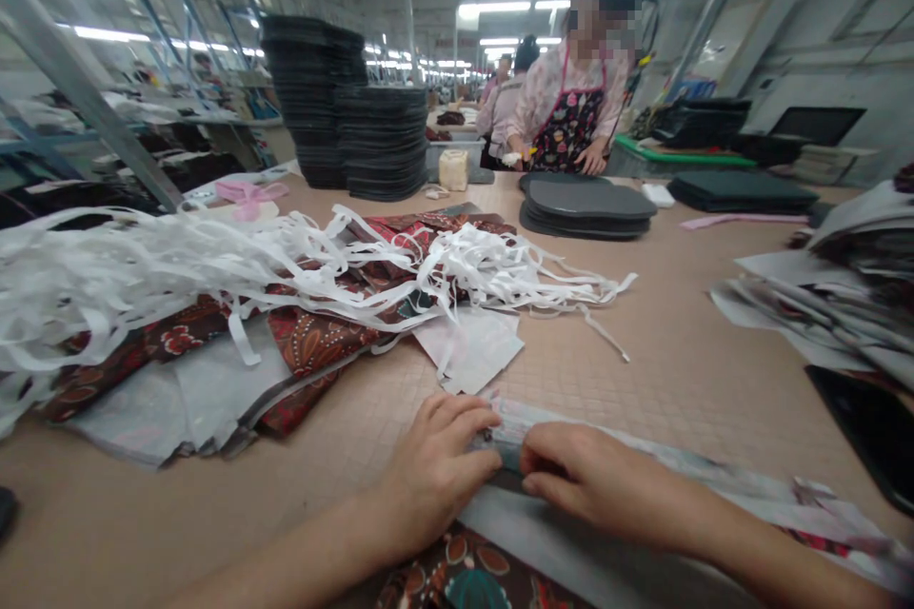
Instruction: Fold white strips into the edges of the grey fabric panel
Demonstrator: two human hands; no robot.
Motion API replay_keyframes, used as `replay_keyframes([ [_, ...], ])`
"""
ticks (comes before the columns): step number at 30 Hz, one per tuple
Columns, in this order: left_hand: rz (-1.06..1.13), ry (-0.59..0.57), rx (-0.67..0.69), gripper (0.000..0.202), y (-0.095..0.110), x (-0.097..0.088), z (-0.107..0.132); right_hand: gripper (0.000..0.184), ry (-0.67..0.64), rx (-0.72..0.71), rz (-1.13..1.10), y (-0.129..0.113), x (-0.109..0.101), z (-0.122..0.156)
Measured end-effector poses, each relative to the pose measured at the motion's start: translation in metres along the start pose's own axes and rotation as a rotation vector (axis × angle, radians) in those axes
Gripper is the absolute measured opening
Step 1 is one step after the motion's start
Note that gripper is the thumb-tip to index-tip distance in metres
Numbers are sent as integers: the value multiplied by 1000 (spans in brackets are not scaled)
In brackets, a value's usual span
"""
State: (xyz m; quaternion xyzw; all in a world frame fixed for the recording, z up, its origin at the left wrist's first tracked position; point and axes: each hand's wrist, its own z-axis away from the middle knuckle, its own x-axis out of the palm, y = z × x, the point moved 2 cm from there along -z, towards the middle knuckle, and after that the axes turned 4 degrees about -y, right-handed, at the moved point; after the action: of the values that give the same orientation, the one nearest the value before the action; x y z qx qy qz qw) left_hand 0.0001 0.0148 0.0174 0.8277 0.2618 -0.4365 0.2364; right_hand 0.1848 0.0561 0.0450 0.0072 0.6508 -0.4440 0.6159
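Observation:
My left hand and my right hand meet at the near edge of the table, both pinching the folded edge of a pale fabric strip that runs off to the right. Under my wrists lies a dark red patterned cloth piece with a grey lining. Just beyond my hands a heap of white ribbon strips covers several red paisley fabric pieces.
A person in a floral apron works across the table beside flat dark grey oval pads. Tall stacks of black pads stand at the back. Printed fabric sheets and a black object lie at right.

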Motion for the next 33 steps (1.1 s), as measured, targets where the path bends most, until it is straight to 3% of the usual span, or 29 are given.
replay_keyframes([
  [6, -25, 68, 105, 29, 11, -14, -3, 19, -59, -152, -86, 4, 5, -19],
  [9, 5, 61, 147, 27, 20, -22, -5, 25, -127, -145, -135, 13, 8, -25],
  [12, 26, 144, 263, 27, 32, -24, -4, 26, -106, -144, -109, 16, 9, -24],
  [15, -17, 218, 335, 33, 35, -19, 2, 17, -1, -194, 0, 8, 5, -20],
  [18, 1, 93, 186, 24, 25, -12, 7, 14, 52, -196, -14, -4, -1, -15],
  [20, 108, 36, -25, 23, 14, -8, 10, 15, -24, -163, -112, -7, -1, -13],
  [22, 276, 28, -284, 34, 1, -3, 13, 18, -77, -103, -163, -6, 0, -13],
  [24, 494, -7, -523, 43, -8, 2, 16, 23, -66, -58, -194, -1, 3, -16],
  [26, 646, -52, -676, 46, -13, 6, 18, 20, -10, -43, -265, 5, 6, -21],
  [28, 724, -71, -755, 46, -15, 8, 18, 16, 64, -48, -357, 8, 10, -28],
  [30, 757, -59, -787, 47, -15, 9, 17, 24, 123, -69, -421, 9, 13, -35],
  [33, 802, -50, -807, 49, -15, 10, 17, 24, 141, -116, -446, 8, 17, -44],
])
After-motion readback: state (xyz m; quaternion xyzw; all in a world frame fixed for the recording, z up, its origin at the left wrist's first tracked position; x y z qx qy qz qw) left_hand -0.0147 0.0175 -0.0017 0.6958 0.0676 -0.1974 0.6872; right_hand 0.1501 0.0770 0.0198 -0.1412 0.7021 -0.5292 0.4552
